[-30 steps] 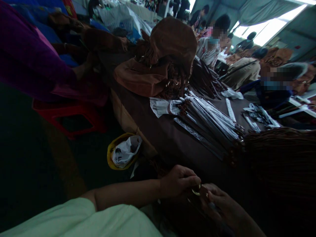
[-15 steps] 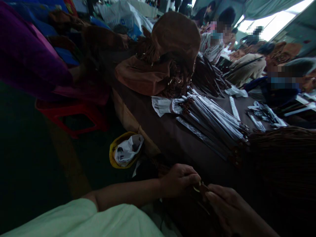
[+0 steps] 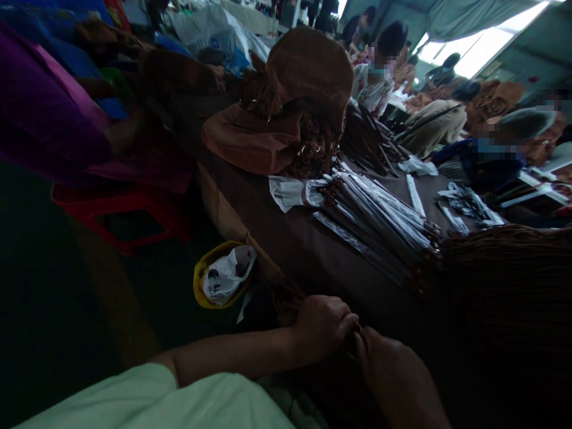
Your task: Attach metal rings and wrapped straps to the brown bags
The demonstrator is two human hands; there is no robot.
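Observation:
My left hand (image 3: 322, 325) is curled into a closed grip at the near edge of the dark brown table (image 3: 295, 238). My right hand (image 3: 393, 372) is closed too, its fingertips pressed against the left hand's. Between them is a thin dark brown strap, mostly hidden by the fingers and too dark to point out. A bundle of straps in clear and white wrappers (image 3: 379, 220) lies on the table beyond my hands. A thick heap of dark brown straps (image 3: 504, 280) lies at the right.
A brown leather bag pile (image 3: 286, 107) sits at the table's far end. A yellow bin with a white plastic bag (image 3: 223, 274) stands on the floor left of the table, a red stool (image 3: 120, 211) behind it. A person in purple (image 3: 49, 113) is at left; several people sit at the far right.
The small metal ring seen between my fingers earlier is now hidden. My right hand has closed in against the left, and the view has shifted slightly.

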